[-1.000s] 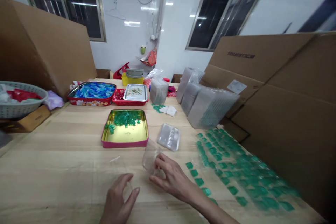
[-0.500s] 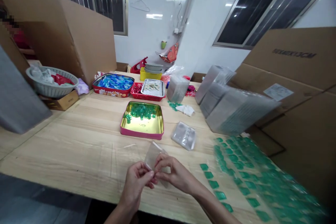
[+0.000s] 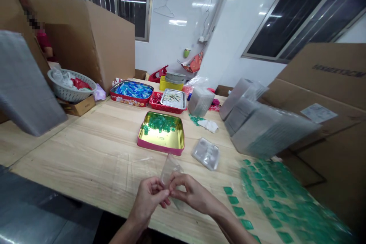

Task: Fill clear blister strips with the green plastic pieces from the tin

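Just in front of the pink-rimmed gold tin (image 3: 160, 133), a clear plastic bag (image 3: 170, 169) stands upright, its lower part pinched between the fingertips of the left hand (image 3: 148, 198) and the right hand (image 3: 190, 194); neither hand is clenched or released. The thin film could slip from these light pinches if the fingers lose their grip. The right forearm (image 3: 228, 221), right of the tin, lies close enough to the rows of green plastic pieces (image 3: 238, 211) that a careless sweep could scatter them.

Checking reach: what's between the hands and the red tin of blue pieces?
Head view: a pink-rimmed gold tin of green pieces sits between the red tin and left hand and right hand.
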The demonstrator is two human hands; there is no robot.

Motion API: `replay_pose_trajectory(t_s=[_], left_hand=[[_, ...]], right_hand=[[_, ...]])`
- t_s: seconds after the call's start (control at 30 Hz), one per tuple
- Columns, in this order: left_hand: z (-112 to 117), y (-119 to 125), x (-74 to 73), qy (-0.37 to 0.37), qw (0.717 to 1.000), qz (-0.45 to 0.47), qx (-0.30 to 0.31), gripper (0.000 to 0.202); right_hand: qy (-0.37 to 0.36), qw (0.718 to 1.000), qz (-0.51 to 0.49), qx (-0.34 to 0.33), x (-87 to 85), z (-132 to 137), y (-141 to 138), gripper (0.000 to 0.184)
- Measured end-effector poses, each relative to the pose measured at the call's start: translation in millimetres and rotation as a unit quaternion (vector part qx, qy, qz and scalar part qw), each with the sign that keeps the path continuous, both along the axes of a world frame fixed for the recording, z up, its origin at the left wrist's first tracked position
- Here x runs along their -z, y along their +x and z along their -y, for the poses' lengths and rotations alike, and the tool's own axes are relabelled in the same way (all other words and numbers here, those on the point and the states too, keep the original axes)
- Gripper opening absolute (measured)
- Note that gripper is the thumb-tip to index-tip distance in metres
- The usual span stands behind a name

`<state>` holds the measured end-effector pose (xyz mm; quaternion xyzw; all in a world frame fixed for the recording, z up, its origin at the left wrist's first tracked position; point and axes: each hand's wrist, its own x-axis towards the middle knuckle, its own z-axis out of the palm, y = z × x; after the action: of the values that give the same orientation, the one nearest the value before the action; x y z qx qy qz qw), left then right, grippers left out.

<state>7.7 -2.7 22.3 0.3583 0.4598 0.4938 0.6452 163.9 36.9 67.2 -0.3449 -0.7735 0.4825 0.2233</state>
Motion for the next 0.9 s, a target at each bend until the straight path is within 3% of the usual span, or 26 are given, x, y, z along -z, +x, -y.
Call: replay_pose_trajectory(t_s=[0.2, 0.5, 0.7, 0.9], left_hand=[[1, -20, -9.3, 0.014, 1.000, -0.014, -0.012, 0.014], [11, -84, -30.8, 0.055, 0.991, -0.045, -0.116, 0.027], [1, -123, -43.0, 0.068, 0.976, -0.031, -0.205, 0.028], [-23, -145, -51.8, 0.072, 0.951, -0.047, -0.296, 0.019]], right_hand=[[0.014, 0.999, -0.032, -0.014, -4.4, 0, -19, 0.015], [0.102, 0.993, -0.036, -0.049, -25.4, -3, -88, 0.009], [0.127, 0.985, -0.030, -0.113, -40.7, -28, -138, 0.015], [0.096, 0.981, -0.099, -0.138, -27.2, -63, -183, 0.017]])
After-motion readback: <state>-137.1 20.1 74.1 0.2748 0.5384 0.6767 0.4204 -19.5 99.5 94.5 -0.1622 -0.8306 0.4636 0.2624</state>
